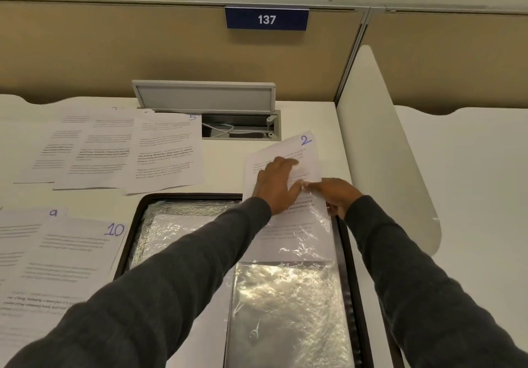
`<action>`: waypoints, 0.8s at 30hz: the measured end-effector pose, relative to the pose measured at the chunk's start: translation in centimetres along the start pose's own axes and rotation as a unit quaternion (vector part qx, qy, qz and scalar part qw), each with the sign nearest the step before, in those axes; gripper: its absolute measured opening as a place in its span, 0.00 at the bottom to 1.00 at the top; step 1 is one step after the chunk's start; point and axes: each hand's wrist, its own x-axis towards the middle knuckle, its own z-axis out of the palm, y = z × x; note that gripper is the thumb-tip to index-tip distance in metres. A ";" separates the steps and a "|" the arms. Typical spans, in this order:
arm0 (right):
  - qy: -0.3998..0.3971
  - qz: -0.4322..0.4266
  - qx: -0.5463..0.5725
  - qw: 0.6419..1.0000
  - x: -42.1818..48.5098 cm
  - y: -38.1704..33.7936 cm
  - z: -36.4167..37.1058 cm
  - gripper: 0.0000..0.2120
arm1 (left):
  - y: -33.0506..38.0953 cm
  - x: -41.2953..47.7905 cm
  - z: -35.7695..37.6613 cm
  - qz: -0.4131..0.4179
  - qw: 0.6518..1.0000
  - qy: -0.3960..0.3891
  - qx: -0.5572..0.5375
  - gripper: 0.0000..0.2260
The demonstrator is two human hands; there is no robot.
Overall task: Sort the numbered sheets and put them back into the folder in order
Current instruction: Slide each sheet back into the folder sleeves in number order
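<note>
Sheet 2 (308, 155) lay half inside a clear sleeve (288, 296) on the right side of the open folder (183, 195), its top sticking out over the desk (311, 116). The left hand (275, 185) pressed on it with fingers fairly straight, while the right hand (338, 196) pinched its right edge with curled fingers.

Black folder (347, 253) lies open on the tabletop (228, 167), centre-bottom of frame, shiny plastic sleeve (285, 310) on its right side. Sheet 2 (307, 150) is tilted, lower part inside the sleeve, top sticking out past the folder's upper edge. Left hand (275, 185) presses flat on sheet 2. Right hand (338, 196) pinches sheet 2's right edge. Sheet 5 (165, 153) is in a row of sheets upper left; sheet 9 (25, 225) and sheet 10 (68, 256) overlap at left. Sign 137 (267, 19) at top centre.
</note>
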 end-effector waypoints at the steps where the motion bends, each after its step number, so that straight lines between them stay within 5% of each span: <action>1: -0.001 -0.008 0.014 1.000 -0.1 0.6 0.0 0.14 | -0.4 1.0 -0.2 -0.028 0.999 -0.009 0.014 0.26; 6: -0.035 -0.034 0.017 0.999 -0.7 3.4 -0.4 0.15 | -2.5 6.1 -1.7 -0.076 0.992 -0.072 0.076 0.34; 12: -0.087 -0.041 0.082 0.992 -2.0 5.7 -1.0 0.17 | -2.6 8.6 -3.1 -0.057 0.977 -0.197 0.055 0.13; 15: -0.090 -0.030 0.102 0.990 -2.2 6.6 -1.1 0.18 | -2.5 8.3 -3.3 -0.054 0.976 -0.207 0.040 0.10; 21: -0.029 -0.063 0.097 0.993 -1.8 5.6 -0.6 0.17 | -2.7 7.9 -3.5 -0.045 0.932 -0.346 0.098 0.04; 24: -0.015 -0.072 0.100 0.992 -1.7 5.2 -0.3 0.15 | -2.6 7.8 -3.9 -0.048 0.944 -0.318 0.071 0.06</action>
